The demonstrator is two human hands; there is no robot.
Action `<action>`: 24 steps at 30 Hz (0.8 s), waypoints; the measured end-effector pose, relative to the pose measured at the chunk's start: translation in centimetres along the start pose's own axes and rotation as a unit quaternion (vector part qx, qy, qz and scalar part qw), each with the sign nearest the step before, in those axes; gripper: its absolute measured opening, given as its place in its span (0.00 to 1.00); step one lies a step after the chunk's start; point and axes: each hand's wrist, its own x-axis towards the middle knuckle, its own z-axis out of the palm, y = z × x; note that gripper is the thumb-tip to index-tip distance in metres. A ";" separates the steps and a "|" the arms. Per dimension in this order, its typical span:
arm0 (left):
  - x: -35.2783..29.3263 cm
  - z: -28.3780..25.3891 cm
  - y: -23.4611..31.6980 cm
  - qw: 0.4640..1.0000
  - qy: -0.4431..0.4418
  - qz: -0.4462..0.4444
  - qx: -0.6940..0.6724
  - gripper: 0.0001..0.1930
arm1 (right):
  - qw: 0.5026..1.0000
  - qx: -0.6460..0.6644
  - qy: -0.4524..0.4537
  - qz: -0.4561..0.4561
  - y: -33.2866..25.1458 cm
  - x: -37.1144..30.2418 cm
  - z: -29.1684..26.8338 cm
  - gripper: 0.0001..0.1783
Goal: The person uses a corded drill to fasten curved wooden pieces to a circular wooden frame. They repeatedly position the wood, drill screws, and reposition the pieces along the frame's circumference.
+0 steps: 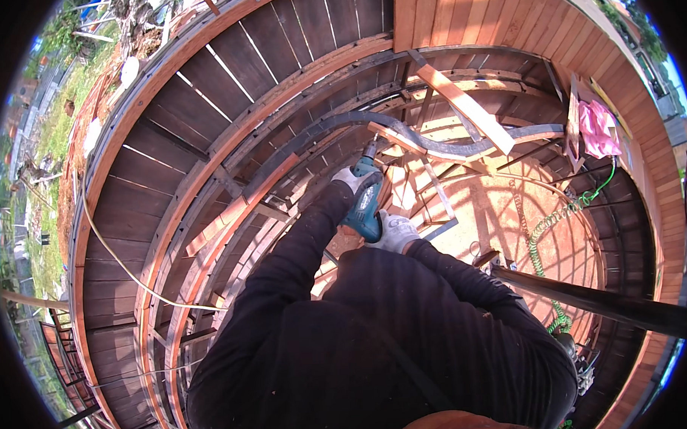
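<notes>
A teal cordless drill [364, 206] is held in both hands, its bit pointing away from me. My left hand [348, 179], in a white glove, is closed around the drill's body near the chuck. My right hand [395, 232], also gloved in white, grips the lower end by the battery. The bit's tip is at or close to a short wooden strip [398, 139], though contact is too small to make out. That strip lies along a dark curved metal rail [340, 121].
Tiered curved timber frames [206, 170] wrap around me on the left. A loose plank [461, 104] slants across the rail ahead. A green coiled hose [537, 245] and a dark pole [588, 297] are at right. Pink plastic [598, 128] hangs on the far-right wall.
</notes>
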 end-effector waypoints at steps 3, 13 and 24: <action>0.0 -0.2 -0.3 0.999 0.013 0.038 0.021 0.38 | 1.000 -0.004 0.004 0.011 0.0 0.7 0.6 0.46; 1.4 -0.5 -0.5 0.999 -0.019 0.035 -0.001 0.37 | 1.000 -0.024 -0.010 0.014 -0.3 1.5 0.3 0.47; -1.5 1.1 -3.0 0.989 -0.014 0.014 -0.148 0.26 | 0.995 -0.079 -0.062 -0.024 0.4 -0.5 -0.2 0.52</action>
